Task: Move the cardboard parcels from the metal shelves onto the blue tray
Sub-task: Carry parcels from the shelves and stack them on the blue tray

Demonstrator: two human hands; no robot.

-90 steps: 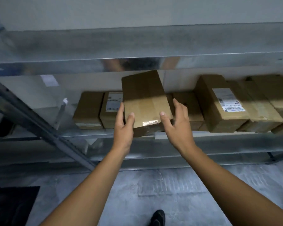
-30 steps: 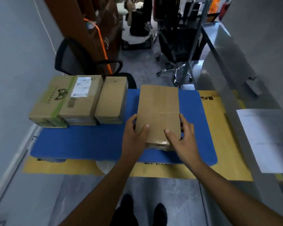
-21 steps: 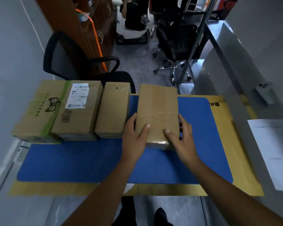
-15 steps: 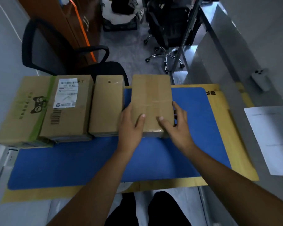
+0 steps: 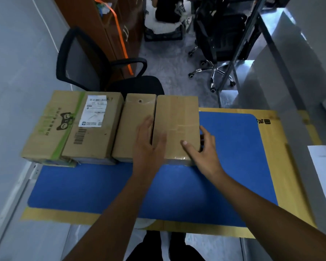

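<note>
A blue tray [image 5: 233, 166] is lying across mid-frame; the left hand [image 5: 147, 147] and right hand [image 5: 205, 155] are clasping the rightmost parcel [image 5: 177, 117], which is touching its neighbour parcel [image 5: 137, 113].

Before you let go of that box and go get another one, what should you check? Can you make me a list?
1. Is the held parcel resting on the blue tray: ok, it looks flat.
2. Is it lined up beside the neighbour parcel: ok.
3. Is the left hand out of the gap between them: not ok.
4. Is the right hand off the parcel: not ok, it grips the right side.
5. Bare tray space for more: ok.
6. Parcels left on the shelves: cannot tell, out of view.
</note>
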